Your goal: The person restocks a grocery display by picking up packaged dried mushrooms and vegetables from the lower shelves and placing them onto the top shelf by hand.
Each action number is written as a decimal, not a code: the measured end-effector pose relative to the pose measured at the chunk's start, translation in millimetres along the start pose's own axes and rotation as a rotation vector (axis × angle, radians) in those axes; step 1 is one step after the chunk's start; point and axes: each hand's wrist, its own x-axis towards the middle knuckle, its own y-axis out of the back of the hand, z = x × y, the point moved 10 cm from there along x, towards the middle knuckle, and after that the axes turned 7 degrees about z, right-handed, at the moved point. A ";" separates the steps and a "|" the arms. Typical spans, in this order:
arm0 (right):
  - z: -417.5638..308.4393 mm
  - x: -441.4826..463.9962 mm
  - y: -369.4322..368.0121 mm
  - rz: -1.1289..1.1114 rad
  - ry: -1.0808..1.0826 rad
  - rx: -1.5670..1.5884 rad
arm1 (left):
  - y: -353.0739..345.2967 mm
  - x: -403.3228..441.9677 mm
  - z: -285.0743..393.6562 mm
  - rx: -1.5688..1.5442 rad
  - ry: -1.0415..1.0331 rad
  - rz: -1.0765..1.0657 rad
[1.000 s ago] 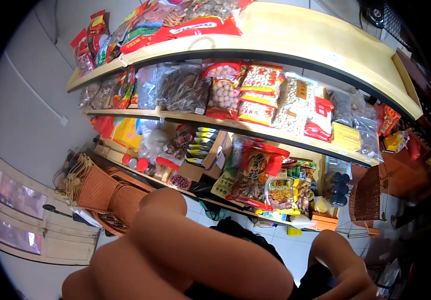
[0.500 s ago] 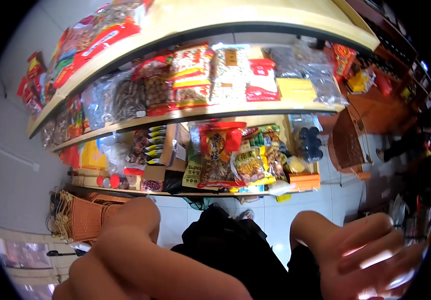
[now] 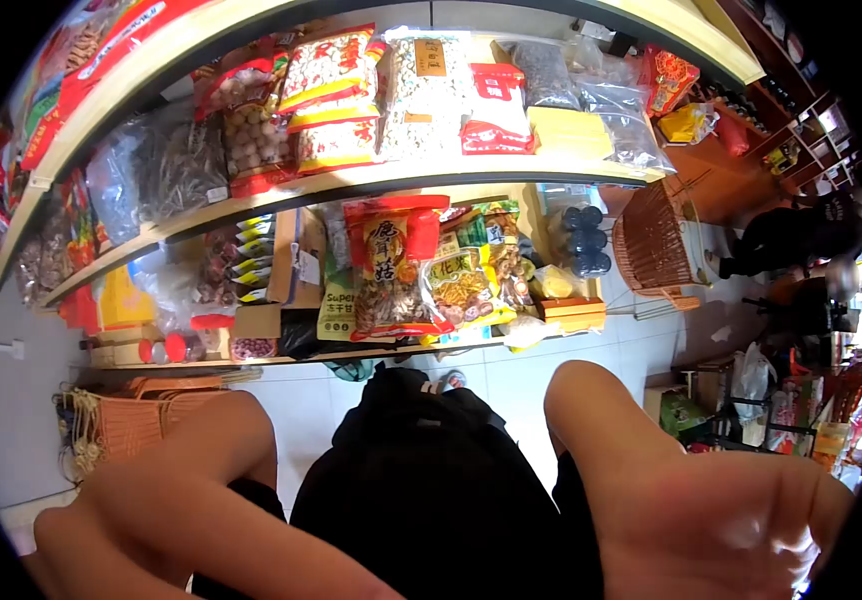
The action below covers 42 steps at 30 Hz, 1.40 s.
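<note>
My right hand (image 3: 721, 510) is raised close to the camera at the lower right, palm in view and fingers loosely bent, with nothing seen in it. At the lower left, my left hand and arm (image 3: 166, 490) loom large and folded; I cannot make out how its fingers lie or whether they hold anything. Both hands are apart from the goods. Beyond them, a red bag of dried mushrooms (image 3: 391, 270) and a yellow-green bag (image 3: 461, 280) stand on the lower shelf (image 3: 351, 352). White-and-red bags (image 3: 331, 85) and a red-and-white packet (image 3: 497, 110) fill the shelf above.
Woven baskets stand at left (image 3: 136, 425) and right (image 3: 656, 240). An open cardboard box (image 3: 296, 258) and dark round-topped containers (image 3: 583, 240) are on the lower shelf. At the right, another person in dark clothes (image 3: 801, 235) is beyond the basket. White floor tiles (image 3: 506, 385) show below.
The view has shifted, so the shelves sit further left and higher. My right hand has come up into view at the right, and my left arm now lies lower and further left.
</note>
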 end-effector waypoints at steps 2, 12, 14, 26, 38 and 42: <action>3.2 -0.2 -13.7 0.003 0.026 -0.005 | 12.5 -14.0 0.2 0.005 -0.005 0.018; 56.2 -31.3 -85.5 0.002 0.089 0.011 | 62.2 -63.2 -29.5 0.051 -0.010 0.109; 63.8 -35.3 -95.5 0.017 0.101 0.021 | 68.3 -70.6 -30.8 0.056 0.003 0.122; 156.1 -121.2 -113.1 0.171 -0.285 0.017 | 105.7 -169.3 -123.4 0.003 0.551 0.516; 266.9 -586.9 107.8 -0.625 -1.591 -0.829 | -54.7 -612.3 -398.8 0.230 1.641 0.617; 264.0 -615.1 112.8 -0.764 -1.710 -0.832 | -62.3 -661.2 -404.9 0.152 1.774 0.853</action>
